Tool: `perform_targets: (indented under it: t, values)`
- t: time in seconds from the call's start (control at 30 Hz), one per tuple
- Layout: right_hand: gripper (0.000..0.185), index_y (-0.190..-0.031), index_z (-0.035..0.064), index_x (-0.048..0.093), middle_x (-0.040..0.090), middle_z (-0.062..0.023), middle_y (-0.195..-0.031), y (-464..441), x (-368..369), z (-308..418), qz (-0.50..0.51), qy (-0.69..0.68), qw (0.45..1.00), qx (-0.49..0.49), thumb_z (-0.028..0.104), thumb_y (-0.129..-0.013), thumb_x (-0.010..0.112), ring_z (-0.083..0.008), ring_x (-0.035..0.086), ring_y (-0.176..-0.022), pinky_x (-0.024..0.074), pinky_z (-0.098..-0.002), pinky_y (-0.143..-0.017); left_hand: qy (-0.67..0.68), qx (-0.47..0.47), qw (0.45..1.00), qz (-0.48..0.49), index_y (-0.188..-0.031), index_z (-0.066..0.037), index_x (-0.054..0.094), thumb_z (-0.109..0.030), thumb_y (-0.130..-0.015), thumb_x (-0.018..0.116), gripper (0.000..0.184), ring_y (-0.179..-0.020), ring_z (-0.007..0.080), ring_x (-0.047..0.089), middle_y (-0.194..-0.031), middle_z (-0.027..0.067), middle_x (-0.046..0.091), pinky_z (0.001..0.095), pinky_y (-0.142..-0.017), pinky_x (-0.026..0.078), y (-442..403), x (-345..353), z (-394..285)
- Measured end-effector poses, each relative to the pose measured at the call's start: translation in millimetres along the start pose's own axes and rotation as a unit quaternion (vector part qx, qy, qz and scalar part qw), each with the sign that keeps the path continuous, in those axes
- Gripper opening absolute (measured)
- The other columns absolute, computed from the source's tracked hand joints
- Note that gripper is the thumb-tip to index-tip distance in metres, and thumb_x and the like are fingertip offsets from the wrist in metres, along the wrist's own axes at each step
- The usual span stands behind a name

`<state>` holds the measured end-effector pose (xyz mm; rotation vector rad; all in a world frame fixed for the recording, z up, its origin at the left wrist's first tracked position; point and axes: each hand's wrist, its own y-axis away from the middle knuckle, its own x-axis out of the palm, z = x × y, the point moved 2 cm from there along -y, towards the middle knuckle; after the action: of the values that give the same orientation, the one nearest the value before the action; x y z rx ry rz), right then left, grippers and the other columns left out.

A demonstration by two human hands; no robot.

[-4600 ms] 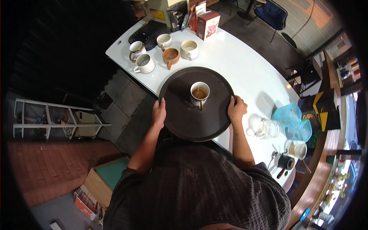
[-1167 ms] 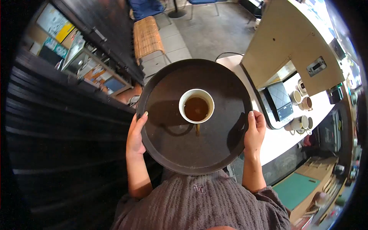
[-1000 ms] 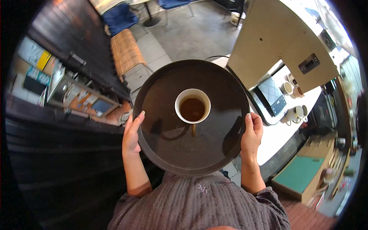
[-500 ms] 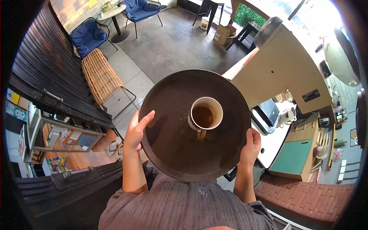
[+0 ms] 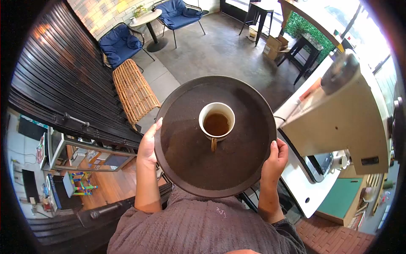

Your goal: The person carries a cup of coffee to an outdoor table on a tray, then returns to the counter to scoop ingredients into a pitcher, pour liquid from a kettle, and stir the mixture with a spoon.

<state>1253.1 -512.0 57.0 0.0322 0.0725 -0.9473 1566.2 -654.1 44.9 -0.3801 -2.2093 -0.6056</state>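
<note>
Round dark-brown plastic-looking tray, likely stiff, is gripped by left hand and right hand at opposite rim sides, best hold. White cylindrical ceramic-looking mug of brown liquid is set near tray centre; probably fragile.

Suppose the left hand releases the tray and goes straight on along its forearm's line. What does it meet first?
Probably the slatted bench, though depth is unclear and the left hand might pass above it.
</note>
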Motion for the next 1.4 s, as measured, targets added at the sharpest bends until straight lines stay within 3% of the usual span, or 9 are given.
perform_targets:
  t: [0.37,0.7,0.87,0.93,1.03,1.17,1.27,1.37,1.4]
  values:
    - [0.012,-0.104,-0.0003,0.057,0.056,0.0001,-0.092,-56.1,199.0,0.2,0.026,-0.062,0.997,-0.026,0.009,-0.099,0.051,-0.0064,0.049,-0.084,0.0403,-0.0206,-0.077,-0.012,-0.045,0.997,-0.062,-0.129,-0.004,0.054,-0.023,-0.100,0.049,0.035,-0.112,0.0245,0.058,-0.125,0.0104,0.060,0.0401,-0.098,0.047,-126.7,-75.7,-136.2]
    - [0.013,-0.104,-0.0003,0.058,0.059,-0.0012,-0.095,-127.2,356.8,-4.1,0.036,-0.022,0.999,-0.026,0.010,-0.099,0.052,-0.0072,0.052,-0.086,0.0418,-0.0209,-0.079,-0.041,-0.058,0.995,-0.063,-0.127,-0.004,0.055,-0.026,-0.100,0.049,0.036,-0.111,0.0236,0.059,-0.124,0.0105,0.060,0.0401,-0.096,0.048,-245.7,-115.8,-248.8]
    - [0.013,-0.102,-0.0012,0.059,0.059,-0.0007,-0.092,-202.6,422.5,-7.3,0.046,-0.029,0.998,-0.029,0.010,-0.099,0.053,-0.0066,0.052,-0.085,0.0425,-0.0208,-0.078,-0.056,-0.061,0.992,-0.093,-0.130,-0.005,0.053,-0.030,-0.100,0.049,0.039,-0.112,0.0224,0.058,-0.125,0.0087,0.060,0.0386,-0.096,0.048,-329.1,-114.9,-271.9]
    - [0.013,-0.102,-0.0015,0.058,0.059,-0.0003,-0.092,-244.7,448.4,-11.8,0.064,-0.037,0.997,-0.035,0.010,-0.099,0.053,-0.0062,0.052,-0.084,0.0424,-0.0204,-0.077,-0.135,-0.028,0.971,-0.194,-0.131,-0.006,0.052,-0.032,-0.099,0.051,0.042,-0.115,0.0204,0.056,-0.125,0.0070,0.059,0.0372,-0.098,0.046,-368.6,-123.1,-278.1]
    - [0.014,-0.103,-0.0024,0.058,0.058,0.0005,-0.091,-314.6,497.4,-7.0,0.098,-0.056,0.992,-0.054,0.010,-0.099,0.054,-0.0053,0.051,-0.082,0.0421,-0.0195,-0.076,-0.056,-0.028,0.990,-0.124,-0.132,-0.006,0.052,-0.035,-0.098,0.053,0.045,-0.118,0.0194,0.054,-0.128,0.0059,0.058,0.0356,-0.102,0.042,-423.0,-104.2,-297.3]
    - [0.015,-0.104,-0.0025,0.059,0.058,0.0004,-0.091,-409.5,567.6,8.5,0.140,-0.058,0.987,-0.060,0.010,-0.098,0.055,-0.0059,0.051,-0.083,0.0421,-0.0211,-0.076,-0.056,0.031,0.985,-0.158,-0.133,-0.006,0.052,-0.036,-0.097,0.055,0.047,-0.120,0.0195,0.052,-0.129,0.0057,0.057,0.0354,-0.103,0.040,-495.0,-100.8,-326.7]
    - [0.021,-0.107,-0.0004,0.062,0.059,0.0014,-0.091,-470.0,621.4,33.6,0.188,0.000,0.979,-0.080,0.017,-0.096,0.057,-0.0058,0.051,-0.085,0.0402,-0.0207,-0.079,-0.090,0.101,0.957,-0.255,-0.132,-0.005,0.052,-0.039,-0.096,0.058,0.050,-0.119,0.0218,0.053,-0.127,0.0071,0.058,0.0381,-0.100,0.042,-541.5,-98.3,-348.0]
    - [0.026,-0.110,0.0005,0.062,0.059,0.0024,-0.090,-515.7,680.3,56.6,0.226,0.093,0.964,-0.101,0.021,-0.095,0.060,-0.0059,0.050,-0.087,0.0397,-0.0209,-0.079,-0.007,0.090,0.973,-0.214,-0.132,-0.004,0.052,-0.039,-0.096,0.057,0.051,-0.119,0.0240,0.054,-0.129,0.0091,0.058,0.0398,-0.101,0.042,-579.0,-74.6,-377.2]
    - [0.029,-0.113,0.0029,0.063,0.061,-0.0008,-0.095,-530.5,703.3,56.8,0.233,0.116,0.959,-0.113,0.023,-0.093,0.062,-0.0112,0.054,-0.091,0.0404,-0.0234,-0.080,0.000,0.095,0.971,-0.221,-0.132,-0.004,0.052,-0.039,-0.096,0.057,0.051,-0.119,0.0240,0.054,-0.129,0.0091,0.058,0.0398,-0.101,0.042,-594.3,-75.7,-388.1]
